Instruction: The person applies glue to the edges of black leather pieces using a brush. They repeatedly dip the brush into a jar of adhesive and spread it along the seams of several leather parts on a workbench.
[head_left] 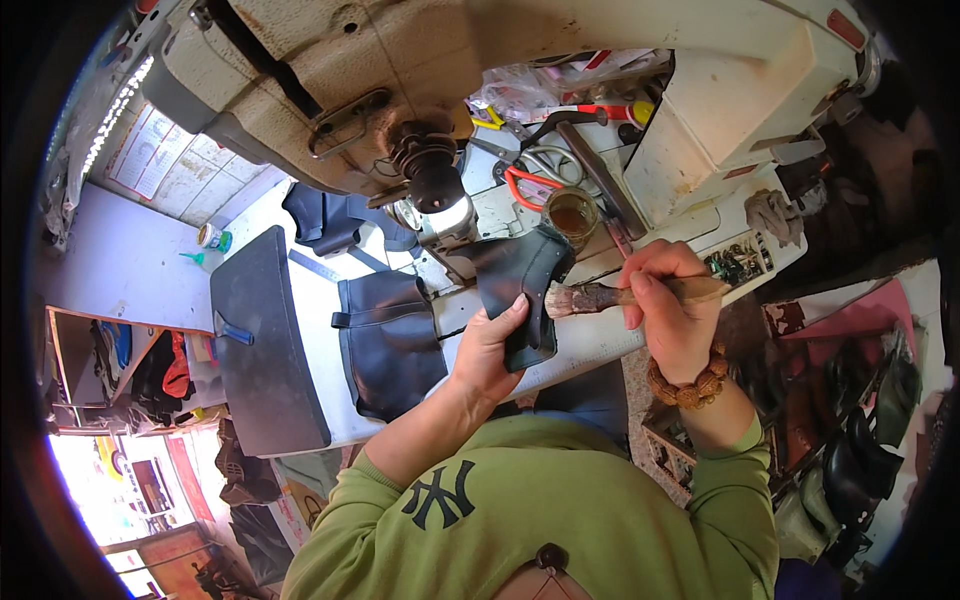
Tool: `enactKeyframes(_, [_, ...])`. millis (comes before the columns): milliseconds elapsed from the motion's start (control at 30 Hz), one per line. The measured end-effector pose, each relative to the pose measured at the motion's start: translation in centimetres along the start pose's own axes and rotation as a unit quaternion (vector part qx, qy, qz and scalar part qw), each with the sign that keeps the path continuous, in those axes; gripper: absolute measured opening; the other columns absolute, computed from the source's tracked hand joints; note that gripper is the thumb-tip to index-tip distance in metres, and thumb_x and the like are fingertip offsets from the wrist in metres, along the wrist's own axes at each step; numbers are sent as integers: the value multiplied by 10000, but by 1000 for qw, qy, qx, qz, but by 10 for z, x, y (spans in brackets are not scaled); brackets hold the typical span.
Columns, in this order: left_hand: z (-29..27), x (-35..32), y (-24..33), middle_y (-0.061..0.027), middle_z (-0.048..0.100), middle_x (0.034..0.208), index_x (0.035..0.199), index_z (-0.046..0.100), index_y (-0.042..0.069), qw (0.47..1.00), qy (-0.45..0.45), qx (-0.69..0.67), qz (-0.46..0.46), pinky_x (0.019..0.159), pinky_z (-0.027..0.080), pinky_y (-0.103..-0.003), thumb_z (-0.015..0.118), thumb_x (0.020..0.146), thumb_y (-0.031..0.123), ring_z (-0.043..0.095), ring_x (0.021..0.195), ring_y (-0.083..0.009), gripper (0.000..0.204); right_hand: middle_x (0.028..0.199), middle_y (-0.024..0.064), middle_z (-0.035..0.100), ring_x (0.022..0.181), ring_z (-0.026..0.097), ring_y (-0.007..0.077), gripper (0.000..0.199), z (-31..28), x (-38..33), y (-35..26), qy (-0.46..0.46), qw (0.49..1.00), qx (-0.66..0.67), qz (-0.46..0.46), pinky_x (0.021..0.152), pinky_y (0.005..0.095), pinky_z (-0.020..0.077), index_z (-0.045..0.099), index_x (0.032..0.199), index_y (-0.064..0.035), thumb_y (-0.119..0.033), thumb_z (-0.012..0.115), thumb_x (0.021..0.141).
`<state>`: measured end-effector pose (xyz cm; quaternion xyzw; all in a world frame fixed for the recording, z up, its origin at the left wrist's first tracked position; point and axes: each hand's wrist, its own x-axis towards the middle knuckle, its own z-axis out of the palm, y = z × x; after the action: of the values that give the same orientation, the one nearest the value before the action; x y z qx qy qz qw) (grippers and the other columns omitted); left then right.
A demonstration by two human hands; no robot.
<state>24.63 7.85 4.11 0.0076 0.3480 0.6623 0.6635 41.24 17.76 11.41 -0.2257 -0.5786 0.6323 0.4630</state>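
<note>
My left hand [487,350] is closed on a black leather piece [515,275], with the thumb on top of it and the other fingers underneath. The piece is held up in front of the sewing machine, and small holes or studs run along its edge. In my right hand [672,310] is a glue brush [592,299] with a wooden handle, its crusted bristle end touching or very near the right edge of the leather. Just beyond the leather stands a jar [572,216] of amber-brown liquid.
Overhead arches a large beige sewing machine [560,30]. More black leather pieces [392,345] lie left on the white table, beside a black board [265,350]. Behind the jar are scissors [530,185] and a hammer [600,180]. A tray of small metal parts [740,262] sits right.
</note>
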Motion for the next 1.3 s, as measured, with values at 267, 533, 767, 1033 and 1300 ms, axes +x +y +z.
enactKeyframes(267, [6,1,-4,-46,647,940,1063,576,66,999,43,2,27,740,529,-311,588,893,141,636,825,-164,187,773,103,591,574,518,93,82,-15,-16,-20,-93,994,-57,4,520,235,420,517,749,3,69,550,782])
enactKeyframes(533, [6,-14,2,-104,646,1003,1105,567,15,999,32,-24,-10,796,505,-340,529,917,222,630,855,-199,282,890,127,576,560,519,98,83,-13,3,0,110,983,47,-142,538,230,432,516,874,23,-53,538,899])
enactKeyframes(767, [-11,-28,6,-151,632,1077,1128,549,-16,984,-28,-153,-87,884,469,-373,398,947,261,622,945,-253,364,774,16,591,599,540,61,89,-21,55,34,45,998,-29,33,532,211,424,566,898,4,-58,617,860])
enactKeyframes(1033, [-4,-23,-1,-92,630,1091,1138,522,29,998,-21,-42,-46,895,484,-386,563,890,110,624,952,-225,264,683,24,562,563,505,80,131,-20,73,78,-3,945,-317,-74,522,227,413,583,785,-10,-110,662,816])
enactKeyframes(1300, [3,-28,4,-34,671,973,1010,618,61,998,-36,-23,-44,703,500,-254,658,811,79,637,844,-135,203,662,9,564,531,497,68,128,-21,79,72,-9,951,-293,-100,503,203,399,582,785,-9,-111,633,842])
